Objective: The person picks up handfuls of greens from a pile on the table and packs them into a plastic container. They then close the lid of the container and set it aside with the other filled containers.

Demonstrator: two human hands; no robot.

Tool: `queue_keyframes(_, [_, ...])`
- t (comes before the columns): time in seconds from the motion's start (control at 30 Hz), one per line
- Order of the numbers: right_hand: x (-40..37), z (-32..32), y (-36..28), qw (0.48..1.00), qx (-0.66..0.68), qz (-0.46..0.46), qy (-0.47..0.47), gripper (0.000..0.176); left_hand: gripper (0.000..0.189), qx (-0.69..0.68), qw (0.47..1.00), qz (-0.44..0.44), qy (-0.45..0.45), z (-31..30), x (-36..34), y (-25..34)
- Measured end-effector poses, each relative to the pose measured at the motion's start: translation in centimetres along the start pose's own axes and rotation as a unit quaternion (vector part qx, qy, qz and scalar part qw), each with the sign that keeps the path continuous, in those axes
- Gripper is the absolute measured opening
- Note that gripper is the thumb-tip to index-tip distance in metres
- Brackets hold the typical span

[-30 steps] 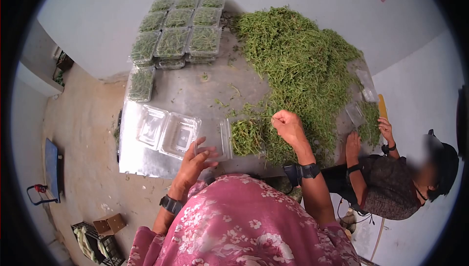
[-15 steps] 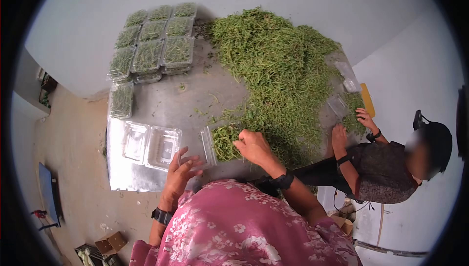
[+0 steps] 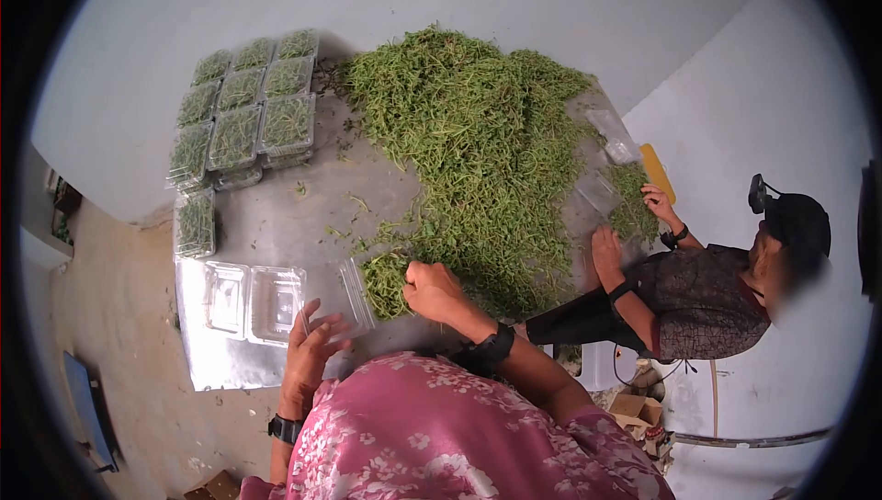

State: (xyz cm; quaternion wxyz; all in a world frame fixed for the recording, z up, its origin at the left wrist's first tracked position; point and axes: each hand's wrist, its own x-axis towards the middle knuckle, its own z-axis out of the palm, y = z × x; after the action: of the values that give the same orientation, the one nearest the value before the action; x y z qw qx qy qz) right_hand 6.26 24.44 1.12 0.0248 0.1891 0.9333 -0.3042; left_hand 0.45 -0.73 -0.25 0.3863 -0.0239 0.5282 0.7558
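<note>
The person's right hand (image 3: 432,293) has its fingers bent in together at the right side of a clump of thin green stems and leaves (image 3: 383,281), which sits in an opened, transparent plastic hinged box (image 3: 355,290) near the front edge of a grey, shiny metal table (image 3: 344,189); whether the fingertips pinch any stems cannot be told. The left hand (image 3: 309,346) is spread, its fingers slightly curved beside the box's open side, and whether they touch the plastic cannot be told. Just left of that hand, a second transparent plastic hinged box (image 3: 276,305) lies open flat. Behind the box being handled, a large heap of green stems (image 3: 496,155) covers the table's middle and right. At the far left stand stacked transparent boxes of greens (image 3: 237,130), their tops in three rows of three, with a single filled plastic box (image 3: 195,226) in front. On the right, a co-worker in dark clothing (image 3: 703,302) has both hands by a smaller patch of greens (image 3: 632,201), near a flat yellow object (image 3: 658,175).
</note>
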Motion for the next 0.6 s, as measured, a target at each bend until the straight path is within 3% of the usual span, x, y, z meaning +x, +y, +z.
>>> queue_keyframes(0.17, [-0.5, -1.4, -1.2, 0.996, 0.082, -0.004, 0.023, 0.020, 0.053, 0.001, 1.000, 0.000, -0.003, 0.1, 0.0, 0.1])
queue_keyframes(0.27, [-0.2, -0.1, 0.5, 0.999, 0.037, -0.006, -0.003, 0.021, 0.053, 0.003, 1.000, 0.001, -0.004, 0.1, -0.1, 0.3])
queue_keyframes(0.47, [-0.1, -0.2, 1.4, 0.994, 0.038, -0.055, 0.082, 0.019, 0.053, 0.010, 1.000, -0.005, -0.001, 0.5, -0.1, 0.5])
queue_keyframes(0.6, [-0.3, 0.5, 1.2, 0.997, 0.002, -0.055, 0.060, 0.023, 0.051, 0.010, 1.000, -0.001, -0.005, -0.1, -0.1, 0.2])
